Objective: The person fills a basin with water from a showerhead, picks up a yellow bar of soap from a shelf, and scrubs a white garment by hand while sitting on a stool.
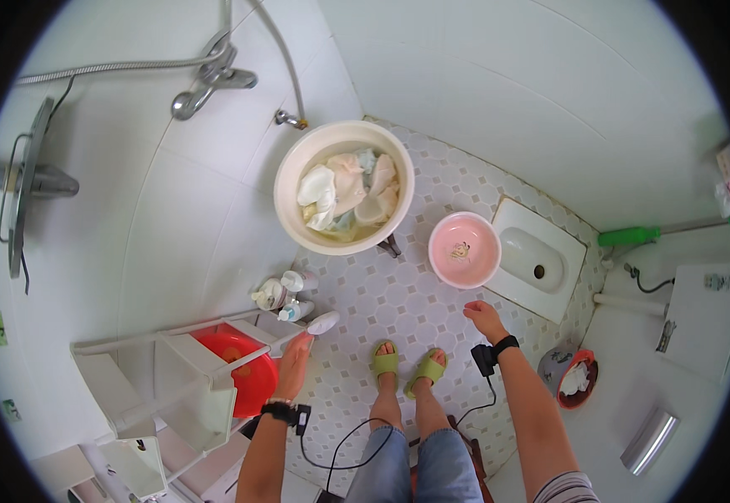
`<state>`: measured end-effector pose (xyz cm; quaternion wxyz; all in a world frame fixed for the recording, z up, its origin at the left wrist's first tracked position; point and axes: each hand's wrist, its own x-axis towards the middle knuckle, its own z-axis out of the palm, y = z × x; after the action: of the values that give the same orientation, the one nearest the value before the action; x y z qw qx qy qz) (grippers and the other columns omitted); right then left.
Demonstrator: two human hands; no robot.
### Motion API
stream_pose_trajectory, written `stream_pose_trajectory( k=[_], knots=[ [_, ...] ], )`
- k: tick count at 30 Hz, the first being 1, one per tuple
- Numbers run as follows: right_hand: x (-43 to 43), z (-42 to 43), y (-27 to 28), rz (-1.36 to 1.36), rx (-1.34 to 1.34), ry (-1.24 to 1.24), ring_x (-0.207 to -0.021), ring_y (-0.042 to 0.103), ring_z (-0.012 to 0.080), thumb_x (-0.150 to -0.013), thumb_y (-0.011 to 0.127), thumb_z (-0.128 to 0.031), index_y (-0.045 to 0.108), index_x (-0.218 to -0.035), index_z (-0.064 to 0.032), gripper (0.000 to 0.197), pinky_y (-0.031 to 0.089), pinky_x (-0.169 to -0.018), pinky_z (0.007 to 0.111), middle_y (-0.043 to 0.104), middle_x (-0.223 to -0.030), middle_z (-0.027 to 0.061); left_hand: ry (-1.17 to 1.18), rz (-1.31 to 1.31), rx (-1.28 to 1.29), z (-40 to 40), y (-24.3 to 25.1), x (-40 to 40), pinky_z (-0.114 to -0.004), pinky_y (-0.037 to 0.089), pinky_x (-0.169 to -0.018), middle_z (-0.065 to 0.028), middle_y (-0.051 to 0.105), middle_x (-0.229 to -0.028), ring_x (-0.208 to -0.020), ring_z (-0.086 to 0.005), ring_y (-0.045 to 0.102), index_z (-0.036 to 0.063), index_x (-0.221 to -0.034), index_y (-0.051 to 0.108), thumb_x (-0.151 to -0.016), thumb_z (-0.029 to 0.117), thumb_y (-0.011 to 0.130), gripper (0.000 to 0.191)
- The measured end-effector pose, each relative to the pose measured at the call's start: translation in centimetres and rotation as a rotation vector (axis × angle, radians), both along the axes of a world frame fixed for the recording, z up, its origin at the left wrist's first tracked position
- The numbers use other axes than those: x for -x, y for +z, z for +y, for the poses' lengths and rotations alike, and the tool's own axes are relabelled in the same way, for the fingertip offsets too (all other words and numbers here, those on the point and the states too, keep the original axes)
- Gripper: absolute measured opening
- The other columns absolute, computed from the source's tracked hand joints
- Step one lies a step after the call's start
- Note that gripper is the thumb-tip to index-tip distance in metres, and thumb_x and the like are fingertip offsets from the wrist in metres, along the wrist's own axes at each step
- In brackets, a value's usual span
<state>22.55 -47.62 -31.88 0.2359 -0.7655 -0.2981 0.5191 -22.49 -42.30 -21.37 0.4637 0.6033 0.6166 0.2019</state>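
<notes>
My left hand [293,366] is beside the white shelf rack, just below a white oval object [323,322]; whether it touches or holds anything I cannot tell. Below the pink basin [464,250], over the tiled floor, my right hand [486,319] has its fingers curled; nothing shows in it. A large cream tub [283,188] of water with soaked clothes [346,185] stands further ahead by the wall. Several bottles [299,281] are grouped above the rack. Each wrist wears a black band with a cabled device.
A white squat toilet [538,261] adjoins the pink basin. A white rack [195,402] with a red basin [258,383] is on the left. On the right are a waste bin [553,371] and a green-handled tool [629,236]. Cables hang around my knees.
</notes>
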Motion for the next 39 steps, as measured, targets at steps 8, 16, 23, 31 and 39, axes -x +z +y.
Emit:
stream_pose_trajectory(
  k=[8,16,23,31,39],
  knots=[
    [7.2,10.8,-0.1,0.230,0.160,0.092,-0.081,0.057,0.0161,-0.075,0.064,-0.023,0.062,-0.097,-0.0005,0.032,0.045,-0.073,0.028,0.063,-0.089,0.0063,-0.306,0.293,-0.164,-2.2,8.2,6.4,-0.040,0.040,-0.092,-0.0159,0.054,-0.118,-0.108,-0.0312,0.051,0.0040,-0.117,0.053,-0.084,0.023,0.058,0.038],
    [14.3,19.8,-0.9,0.325,0.050,0.050,-0.100,0.052,0.0172,-0.078,0.060,-0.020,0.057,-0.108,-0.0056,0.033,0.043,-0.082,0.034,0.059,-0.103,0.0069,-0.395,0.101,-0.002,-6.9,7.2,3.6,-0.042,0.038,-0.093,-0.0141,0.050,-0.124,-0.110,-0.0323,0.049,0.0064,-0.117,0.054,-0.080,0.029,0.064,0.045],
    [21.1,20.8,-2.8,1.043,0.253,-0.623,-0.110,0.050,0.0226,-0.090,0.051,-0.020,0.052,-0.113,-0.0059,0.027,0.039,-0.099,0.050,0.052,-0.115,0.0079,-0.245,-0.062,0.101,-6.9,4.9,2.2,-0.039,0.039,-0.093,-0.0140,0.051,-0.122,-0.109,-0.0309,0.049,0.0068,-0.120,0.051,-0.085,0.031,0.059,0.043],
    [26.2,23.1,-8.5,1.400,-0.104,-0.767,-0.115,0.048,0.0232,-0.081,0.060,-0.037,0.051,-0.119,-0.0113,0.047,0.032,-0.104,0.047,0.052,-0.124,0.0069,-0.195,-0.051,0.181,-6.6,3.5,5.0,-0.039,0.037,-0.096,-0.0134,0.048,-0.127,-0.114,-0.0303,0.047,0.0065,-0.123,0.049,-0.087,0.029,0.056,0.043],
    [28.2,24.0,-9.5,1.399,-0.213,-0.788,-0.121,0.043,0.0266,-0.083,0.054,-0.043,0.047,-0.125,-0.0143,0.052,0.033,-0.101,0.048,0.047,-0.131,0.0060,-0.158,0.004,0.206,-7.9,2.2,6.7,-0.038,0.038,-0.093,-0.0138,0.052,-0.122,-0.111,-0.0299,0.049,0.0037,-0.119,0.050,-0.086,0.032,0.057,0.044]
  ],
)
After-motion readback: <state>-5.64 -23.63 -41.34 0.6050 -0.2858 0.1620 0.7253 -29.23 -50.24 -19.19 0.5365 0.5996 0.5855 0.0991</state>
